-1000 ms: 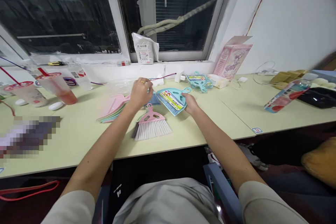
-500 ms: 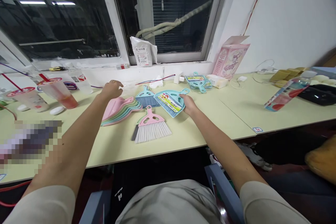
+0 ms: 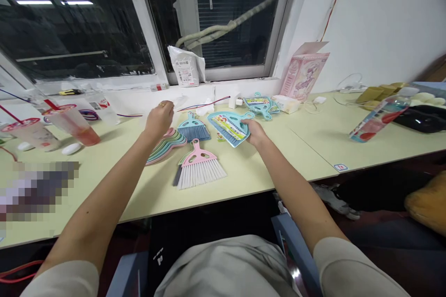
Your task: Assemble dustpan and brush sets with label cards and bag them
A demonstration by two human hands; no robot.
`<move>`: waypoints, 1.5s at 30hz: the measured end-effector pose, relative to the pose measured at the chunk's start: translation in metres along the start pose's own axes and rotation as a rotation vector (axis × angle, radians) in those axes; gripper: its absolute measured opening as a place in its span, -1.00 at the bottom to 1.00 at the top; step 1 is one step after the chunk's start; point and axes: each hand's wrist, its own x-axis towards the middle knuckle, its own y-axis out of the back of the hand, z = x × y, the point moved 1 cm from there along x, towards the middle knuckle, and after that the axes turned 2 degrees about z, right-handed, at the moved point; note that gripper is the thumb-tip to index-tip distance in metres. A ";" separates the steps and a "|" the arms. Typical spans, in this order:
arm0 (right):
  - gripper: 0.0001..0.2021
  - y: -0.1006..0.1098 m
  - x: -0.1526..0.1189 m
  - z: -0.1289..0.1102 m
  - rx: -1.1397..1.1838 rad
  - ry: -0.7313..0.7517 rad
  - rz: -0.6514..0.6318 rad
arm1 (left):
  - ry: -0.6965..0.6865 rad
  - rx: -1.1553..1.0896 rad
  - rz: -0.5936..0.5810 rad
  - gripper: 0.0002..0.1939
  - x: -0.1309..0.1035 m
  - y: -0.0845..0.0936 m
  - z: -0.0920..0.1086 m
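Note:
My right hand (image 3: 255,133) grips a light-blue dustpan (image 3: 228,125) at its handle side; a yellow printed label and blue bristles show in it. My left hand (image 3: 159,118) is raised above the stacked pastel dustpans (image 3: 170,144), its fingers closed. Some clear plastic (image 3: 180,101) shows by its fingertips; whether they hold it is unclear. A blue hand brush (image 3: 193,131) lies between the hands. Nearer me lies a pink hand brush (image 3: 200,167) with white bristles, over another with dark bristles. A small label (image 3: 220,137) shows under the held dustpan.
More light-blue dustpan sets (image 3: 261,105) lie at the back, beside a small white box (image 3: 286,103) and a pink carton (image 3: 304,74). Drink cups (image 3: 75,125) stand on the left. A bottle (image 3: 379,118) leans on the right. A white packet (image 3: 187,67) rests on the windowsill.
My left hand has moved right and its fingers have drawn together. The held dustpan has risen slightly and turned a little, with my right hand still on it.

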 end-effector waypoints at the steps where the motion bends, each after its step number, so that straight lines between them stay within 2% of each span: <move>1: -0.92 0.005 0.002 -0.009 0.020 0.035 0.024 | -0.047 -0.036 0.044 -0.64 -0.009 0.003 0.018; 3: -0.90 0.018 0.005 -0.027 0.081 0.152 0.091 | -0.162 -0.143 0.065 -0.70 -0.030 0.005 0.052; 6: -0.89 0.036 0.007 -0.048 0.131 0.278 0.189 | -0.300 -0.308 -0.005 -0.75 -0.063 -0.001 0.089; 10: -0.86 0.048 0.007 -0.055 0.121 0.306 0.265 | -0.253 -0.492 -0.161 -0.75 -0.086 -0.016 0.108; 14: -0.88 0.049 0.008 -0.053 0.101 0.314 0.282 | -0.158 -0.624 -0.231 -0.73 -0.091 -0.021 0.107; 18: -0.87 0.048 0.010 -0.050 0.105 0.309 0.298 | -0.082 -0.647 -0.197 -0.70 -0.093 -0.016 0.101; 21: -0.85 0.047 0.011 -0.047 0.135 0.277 0.264 | -0.025 -0.671 -0.178 -0.67 -0.094 -0.015 0.096; 31: -0.85 0.040 0.006 -0.041 0.166 0.221 0.227 | -0.015 -0.755 -0.191 -0.66 -0.093 -0.019 0.087; 35: -0.85 0.026 0.001 -0.030 0.130 0.200 0.214 | 0.029 -0.664 -0.151 -0.68 -0.091 -0.017 0.085; 42: -0.89 -0.013 -0.018 0.011 0.082 0.077 0.023 | 0.077 -0.605 -0.050 -0.78 -0.091 -0.006 0.091; 45: -0.87 -0.026 -0.029 0.024 0.073 0.056 -0.107 | 0.274 -0.774 0.019 -0.89 -0.088 -0.008 0.093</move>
